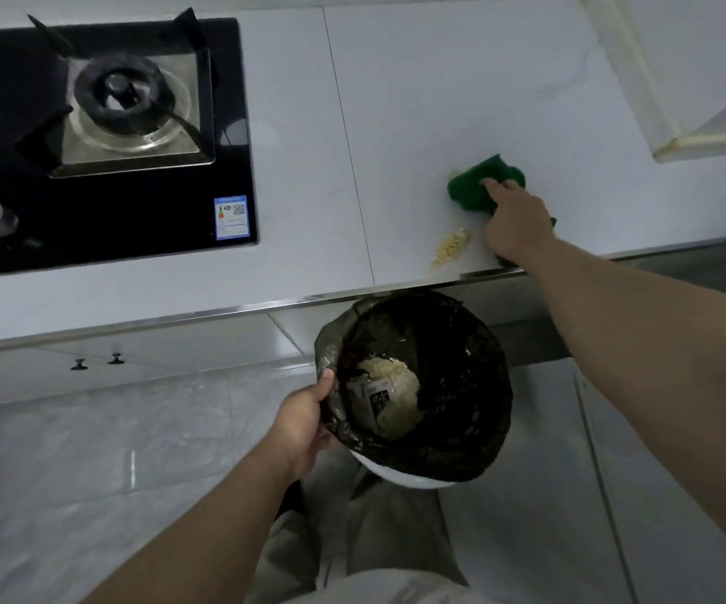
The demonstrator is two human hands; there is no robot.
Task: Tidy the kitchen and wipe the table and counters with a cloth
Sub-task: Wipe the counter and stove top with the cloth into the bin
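A green cloth [472,187] lies on the white counter [439,102] near its front edge. My right hand [515,220] presses on the cloth with fingers laid over it. A small heap of pale crumbs [450,246] sits just left of that hand, and a few more show at the cloth's far left corner. My left hand [304,425] grips the rim of a white bin [400,475] lined with a dark bag [461,385]. The bin is held below the counter's edge, under the crumbs. Pale scraps and a wrapper lie inside it.
A black glass gas hob [104,137] with a burner and a knob fills the counter's left part. A metal strip [221,311] runs along the counter's front edge. Cabinet doors with small knobs [97,361] stand below. A wall ledge [701,80] rises at the right.
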